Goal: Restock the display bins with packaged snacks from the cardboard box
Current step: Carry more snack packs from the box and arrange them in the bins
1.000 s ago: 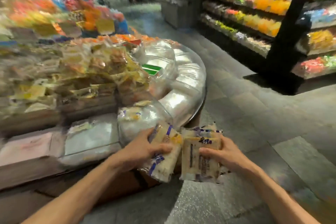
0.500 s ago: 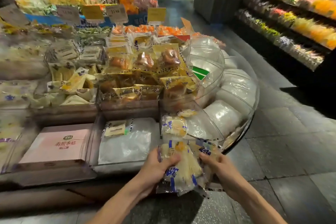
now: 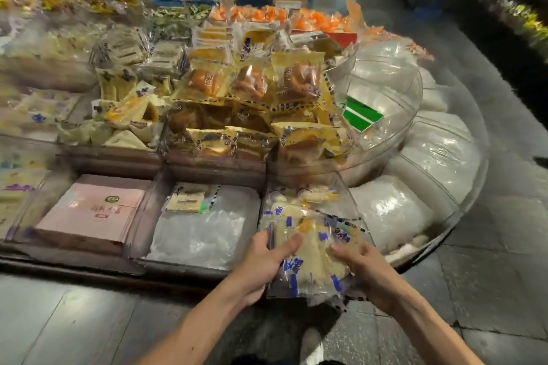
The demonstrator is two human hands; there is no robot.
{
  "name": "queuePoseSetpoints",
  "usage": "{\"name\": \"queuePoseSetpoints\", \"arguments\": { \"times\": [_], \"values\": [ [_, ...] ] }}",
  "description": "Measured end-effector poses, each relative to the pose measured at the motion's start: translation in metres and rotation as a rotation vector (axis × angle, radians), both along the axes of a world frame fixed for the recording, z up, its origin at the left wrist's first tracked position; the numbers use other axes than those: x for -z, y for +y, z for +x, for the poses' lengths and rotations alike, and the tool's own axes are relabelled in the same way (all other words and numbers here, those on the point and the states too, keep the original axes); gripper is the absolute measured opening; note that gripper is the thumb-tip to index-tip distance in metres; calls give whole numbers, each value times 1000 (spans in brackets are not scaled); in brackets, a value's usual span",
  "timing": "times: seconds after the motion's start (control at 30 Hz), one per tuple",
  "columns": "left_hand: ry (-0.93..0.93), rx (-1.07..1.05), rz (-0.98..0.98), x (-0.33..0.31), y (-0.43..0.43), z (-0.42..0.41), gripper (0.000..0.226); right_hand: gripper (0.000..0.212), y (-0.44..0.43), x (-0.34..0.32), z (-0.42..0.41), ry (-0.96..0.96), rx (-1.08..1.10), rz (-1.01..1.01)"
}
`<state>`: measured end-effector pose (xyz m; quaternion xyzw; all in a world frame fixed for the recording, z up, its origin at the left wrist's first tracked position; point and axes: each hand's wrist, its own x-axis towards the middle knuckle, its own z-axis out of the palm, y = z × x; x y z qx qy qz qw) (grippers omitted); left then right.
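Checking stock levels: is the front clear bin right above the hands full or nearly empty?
Nearly empty. The clear bin holds only a few snack packs at its back; both hands, left hand and right hand, hold more packs over its front.

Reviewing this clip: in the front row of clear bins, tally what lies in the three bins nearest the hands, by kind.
Pink box: 1
Clear plastic filler bag: 1
Single labelled snack packet on that bag: 1
Blue-and-white snack packets, held over the right bin by both hands: too overlapped to count
Total countable: 3
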<state>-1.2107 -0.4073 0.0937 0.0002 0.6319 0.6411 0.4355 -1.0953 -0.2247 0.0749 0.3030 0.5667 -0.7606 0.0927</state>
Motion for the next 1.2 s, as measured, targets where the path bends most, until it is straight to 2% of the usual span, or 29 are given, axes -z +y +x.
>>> {"name": "queuePoseSetpoints", "arguments": {
  "times": [0.07,0.17,0.33,0.43,0.57,0.63,0.73,0.8,0.9,0.93,1.0,1.07,1.1,1.2],
  "values": [
    [-7,-56,-24,-2,16,1,48,59,25,-2,-3,-18,-18,-29],
    [-52,-128,-26,-3,35,3,29,43,59,-4,-4,-35,-22,-82],
    [-154,-214,-82,7,55,11,25,38,101,0,7,-54,13,-23],
    [-112,-198,-94,12,62,10,31,43,122,2,16,-52,49,8],
    [186,-138,-245,8,76,-15,35,23,146,1,19,-64,123,-15],
    [404,16,-347,6,88,-34,27,20,155,1,20,-62,144,-15],
    [676,421,-530,5,117,-60,18,25,164,5,24,-46,157,-1],
    [774,653,-586,9,138,-70,24,33,168,7,27,-32,175,7],
    [883,821,-593,24,167,-77,32,47,173,10,31,-21,212,7],
    [1015,883,-636,31,173,-79,35,49,175,11,32,-18,216,13],
    [1393,984,-763,43,175,-80,43,51,177,11,35,-16,224,23],
    [1644,965,-806,55,169,-79,56,52,178,13,37,-10,238,28],
    [1674,938,-800,60,165,-78,58,52,178,13,37,-10,244,29],
    [1576,997,-821,77,147,-70,62,56,175,14,35,-8,239,42]
  ]
}}
